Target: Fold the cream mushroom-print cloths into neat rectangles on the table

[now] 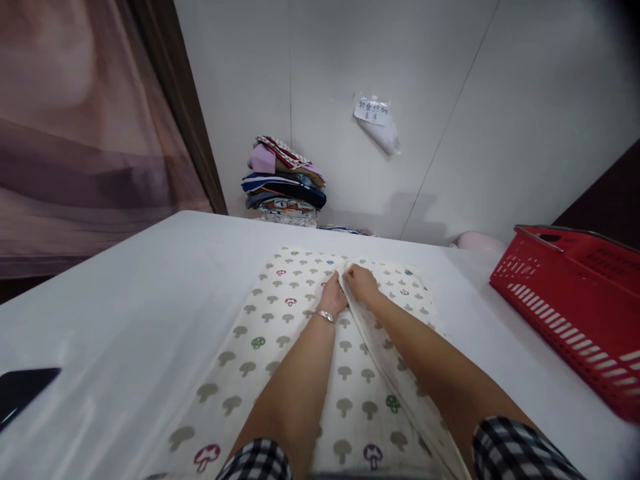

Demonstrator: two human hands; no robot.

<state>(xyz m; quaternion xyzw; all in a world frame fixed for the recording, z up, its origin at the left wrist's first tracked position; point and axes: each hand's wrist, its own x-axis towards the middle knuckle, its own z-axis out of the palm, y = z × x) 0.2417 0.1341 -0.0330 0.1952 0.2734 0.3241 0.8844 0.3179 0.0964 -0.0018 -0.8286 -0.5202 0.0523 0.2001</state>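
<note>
A white cloth printed with grey, red and green mushrooms (269, 318) lies spread on the white table. One layer of it is lifted along a long edge running from the far side toward me. My left hand (333, 295), with a silver bracelet at the wrist, touches the cloth by the far end of that edge, fingers closed around it. Right beside it, my right hand (362, 283) pinches the lifted edge. The fingertips of both hands are partly hidden by cloth and by each other.
A red plastic basket (565, 313) stands on the right of the white table (125, 300). A dark flat object (25, 390) lies at the left edge. Folded clothes (285, 180) are stacked behind the table, by the wall with a paper note (372, 111). A curtain (90, 133) hangs at left.
</note>
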